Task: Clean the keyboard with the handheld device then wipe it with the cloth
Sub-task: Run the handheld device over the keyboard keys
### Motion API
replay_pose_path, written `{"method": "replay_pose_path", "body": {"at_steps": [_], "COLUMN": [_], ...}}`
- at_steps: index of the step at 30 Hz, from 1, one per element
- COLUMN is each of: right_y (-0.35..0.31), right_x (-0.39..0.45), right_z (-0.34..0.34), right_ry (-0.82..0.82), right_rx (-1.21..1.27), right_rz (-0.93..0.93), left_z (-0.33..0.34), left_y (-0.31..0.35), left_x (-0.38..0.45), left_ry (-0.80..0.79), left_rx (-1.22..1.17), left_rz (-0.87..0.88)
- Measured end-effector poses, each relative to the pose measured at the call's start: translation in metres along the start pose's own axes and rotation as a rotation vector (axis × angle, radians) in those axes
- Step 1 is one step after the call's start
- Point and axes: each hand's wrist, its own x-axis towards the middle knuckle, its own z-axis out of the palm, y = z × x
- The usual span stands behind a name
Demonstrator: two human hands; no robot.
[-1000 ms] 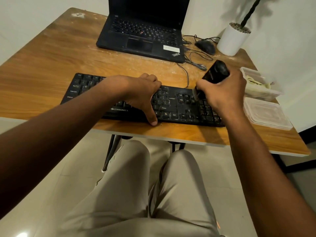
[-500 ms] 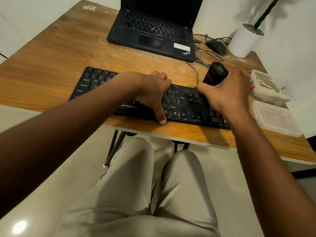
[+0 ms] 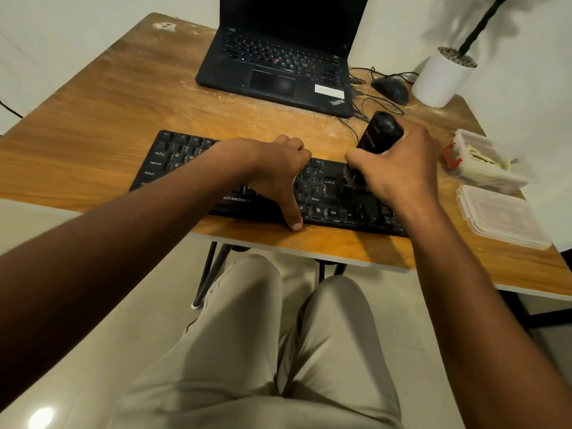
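A black keyboard (image 3: pixel 173 159) lies along the front of the wooden desk (image 3: pixel 102 125). My left hand (image 3: pixel 272 171) presses down on its middle, fingers over the far edge and thumb reaching to the near edge. My right hand (image 3: pixel 399 168) grips a black handheld device (image 3: pixel 379 134), held tilted with its nozzle end down on the keys at the keyboard's right part. An open container (image 3: pixel 483 168) at the right holds a pale crumpled thing that may be the cloth.
A black laptop (image 3: pixel 278 75) stands open behind the keyboard. A black mouse (image 3: pixel 390 89) with cables and a white plant pot (image 3: pixel 439 78) are at the back right. A clear container lid (image 3: pixel 501 216) lies near the desk's right front edge. My knees are below.
The device's nozzle has shifted slightly leftward along the keys on the right part. My left hand stays on the keyboard. The camera view has drifted.
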Motion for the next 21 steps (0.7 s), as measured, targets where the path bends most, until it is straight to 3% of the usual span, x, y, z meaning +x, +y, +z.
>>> {"method": "replay_pose_path", "body": {"at_steps": [5,10,17,21], "right_y": [0.002,0.014,0.048,0.054], "right_x": [-0.002,-0.030,-0.008,0.017], "right_z": [0.015,-0.016,-0.067,-0.060], "right_ry": [-0.012,-0.103,0.106,0.087], "right_rx": [0.017,0.024,0.216,0.280], "right_rz": [0.007,0.059,0.230,0.312], "left_z": [0.001,0.000,-0.006,-0.012], "left_y": [0.000,0.002,0.013,0.045], "left_x": [0.000,0.000,0.000,0.015], "left_ry": [0.007,0.000,-0.001,0.020], "left_rx": [-0.007,-0.021,-0.006,0.002], "left_rz": [-0.006,-0.011,-0.024,0.051]}}
